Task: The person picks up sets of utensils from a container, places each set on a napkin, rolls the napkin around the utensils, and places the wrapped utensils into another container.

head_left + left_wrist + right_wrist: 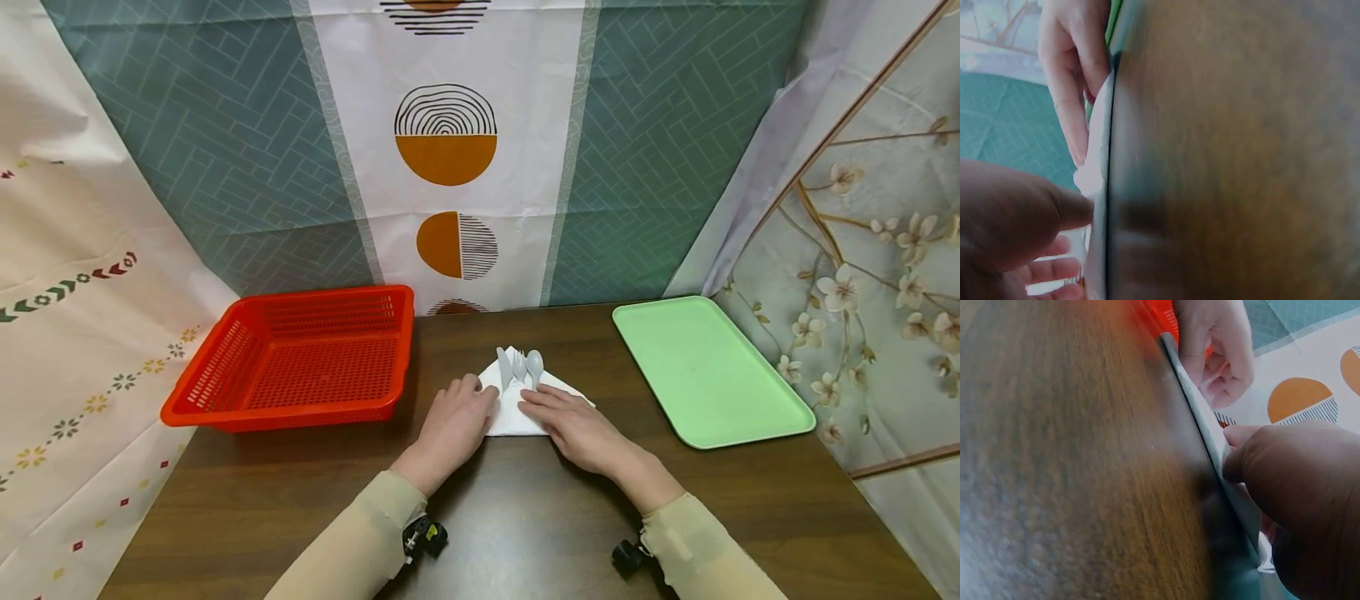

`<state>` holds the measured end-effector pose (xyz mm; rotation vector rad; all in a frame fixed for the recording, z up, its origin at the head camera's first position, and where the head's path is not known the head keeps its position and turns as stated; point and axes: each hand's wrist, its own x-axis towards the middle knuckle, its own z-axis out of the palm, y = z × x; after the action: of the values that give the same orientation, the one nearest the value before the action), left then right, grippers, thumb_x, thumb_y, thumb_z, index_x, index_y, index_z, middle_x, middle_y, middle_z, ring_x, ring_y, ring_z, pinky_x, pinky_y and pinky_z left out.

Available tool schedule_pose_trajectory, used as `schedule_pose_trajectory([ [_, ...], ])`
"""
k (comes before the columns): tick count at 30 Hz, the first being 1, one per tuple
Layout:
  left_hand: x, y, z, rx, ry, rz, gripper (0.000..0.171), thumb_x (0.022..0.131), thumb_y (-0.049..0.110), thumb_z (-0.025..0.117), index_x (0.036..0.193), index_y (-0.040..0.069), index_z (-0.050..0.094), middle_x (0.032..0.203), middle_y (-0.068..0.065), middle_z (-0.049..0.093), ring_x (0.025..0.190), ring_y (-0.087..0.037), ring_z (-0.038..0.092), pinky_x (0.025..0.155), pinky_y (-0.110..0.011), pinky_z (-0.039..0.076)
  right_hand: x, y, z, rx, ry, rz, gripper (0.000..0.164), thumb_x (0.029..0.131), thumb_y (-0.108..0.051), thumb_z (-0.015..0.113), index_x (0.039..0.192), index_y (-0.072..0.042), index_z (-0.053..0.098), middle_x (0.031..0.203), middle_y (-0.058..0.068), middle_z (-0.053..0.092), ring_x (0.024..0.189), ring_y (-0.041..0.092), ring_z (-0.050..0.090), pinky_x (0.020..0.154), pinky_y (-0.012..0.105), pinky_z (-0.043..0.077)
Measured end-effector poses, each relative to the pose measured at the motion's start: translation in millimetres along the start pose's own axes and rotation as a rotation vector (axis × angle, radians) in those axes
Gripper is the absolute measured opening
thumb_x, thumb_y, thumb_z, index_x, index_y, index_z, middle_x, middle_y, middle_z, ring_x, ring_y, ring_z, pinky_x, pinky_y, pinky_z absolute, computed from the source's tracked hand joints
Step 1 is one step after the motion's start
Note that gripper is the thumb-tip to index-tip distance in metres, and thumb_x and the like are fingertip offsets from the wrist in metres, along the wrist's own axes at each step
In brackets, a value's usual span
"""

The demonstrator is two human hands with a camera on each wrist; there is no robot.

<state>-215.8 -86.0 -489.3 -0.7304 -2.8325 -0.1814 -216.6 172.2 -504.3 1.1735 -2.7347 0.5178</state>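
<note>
A white paper napkin (516, 421) lies folded on the table. On it, side by side, are a pale plastic knife (504, 367), a fork (519, 365) and a spoon (535, 364), their lower parts out of sight. My left hand (457, 417) rests at the napkin's left side and covers that corner; its thumb touches the napkin in the left wrist view. On the right side my right hand (577, 425) lies over the napkin with extended fingers, the fingertips just below the spoon. The right corner shows beyond that hand.
A red plastic basket (300, 414) stands to the left at the back of the brown table (517, 517). At the back right lies a light green tray (712, 367). Patterned cloths hang behind and at both sides. Small black wrist cameras sit at both cuffs.
</note>
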Motion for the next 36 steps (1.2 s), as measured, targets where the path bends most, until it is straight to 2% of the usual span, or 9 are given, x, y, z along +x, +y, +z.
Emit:
schedule_pose_trajectory([
  [4,-4.2,12.0,-6.7,0.075,0.047,0.103,0.032,0.099,0.003,0.076,0.129,0.014,0.074,0.128,-0.012,0.069,0.118,-0.032,0.066,0.097,-0.050,0.058,0,0,0,-0.004,0.003,-0.004,0.048,0.106,-0.001,0.068,0.153,-0.007,0.066,0.162,0.011,0.058,0.153,0.039,0.048,0.123,0.057,0.041],
  [7,-9.4,20.9,-9.8,0.084,0.112,0.198,0.022,0.095,-0.001,0.075,0.115,0.010,0.076,0.116,-0.006,0.073,0.108,-0.027,0.071,0.097,-0.044,0.058,0,0,0,-0.002,0.007,-0.007,0.048,0.106,-0.001,0.069,0.154,-0.007,0.065,0.162,0.011,0.058,0.153,0.039,0.048,0.123,0.057,0.041],
  [10,-14.2,26.3,-9.5,0.064,0.157,0.242,0.008,0.097,0.002,0.074,0.102,0.009,0.074,0.107,-0.004,0.074,0.097,-0.025,0.073,0.094,-0.039,0.059,1,0,0,0.004,0.015,-0.009,0.048,0.106,-0.001,0.069,0.153,-0.006,0.066,0.162,0.011,0.059,0.153,0.039,0.049,0.123,0.057,0.041],
  [13,-17.9,27.5,-6.5,0.042,0.143,0.229,0.003,0.101,0.010,0.076,0.103,0.008,0.074,0.113,-0.005,0.076,0.099,-0.024,0.075,0.095,-0.037,0.060,1,0,0,0.004,0.021,-0.012,0.047,0.106,-0.002,0.069,0.152,-0.006,0.066,0.161,0.011,0.059,0.153,0.039,0.049,0.123,0.057,0.041],
  [17,-21.6,26.6,-3.9,0.022,0.091,0.197,0.019,0.100,0.016,0.080,0.114,0.005,0.074,0.129,-0.010,0.075,0.114,-0.025,0.074,0.098,-0.037,0.061,1,0,-1,0.002,0.017,-0.009,0.046,0.106,-0.003,0.068,0.152,-0.006,0.066,0.161,0.011,0.059,0.153,0.039,0.049,0.124,0.056,0.040],
  [20,-23.0,26.2,-3.8,0.017,0.068,0.192,0.026,0.099,0.019,0.081,0.119,0.005,0.073,0.135,-0.012,0.073,0.119,-0.026,0.073,0.098,-0.038,0.062,1,0,-1,0.002,0.010,-0.002,0.046,0.107,-0.003,0.068,0.153,-0.006,0.066,0.161,0.011,0.059,0.153,0.039,0.049,0.124,0.056,0.040],
  [36,-20.2,26.7,-4.3,0.035,0.005,0.188,0.036,0.099,0.028,0.083,0.125,0.005,0.072,0.142,-0.012,0.072,0.119,-0.027,0.074,0.096,-0.039,0.063,-1,0,-3,-0.005,-0.026,-0.012,0.048,0.108,-0.003,0.067,0.155,-0.005,0.063,0.164,0.012,0.056,0.154,0.039,0.048,0.123,0.058,0.041],
])
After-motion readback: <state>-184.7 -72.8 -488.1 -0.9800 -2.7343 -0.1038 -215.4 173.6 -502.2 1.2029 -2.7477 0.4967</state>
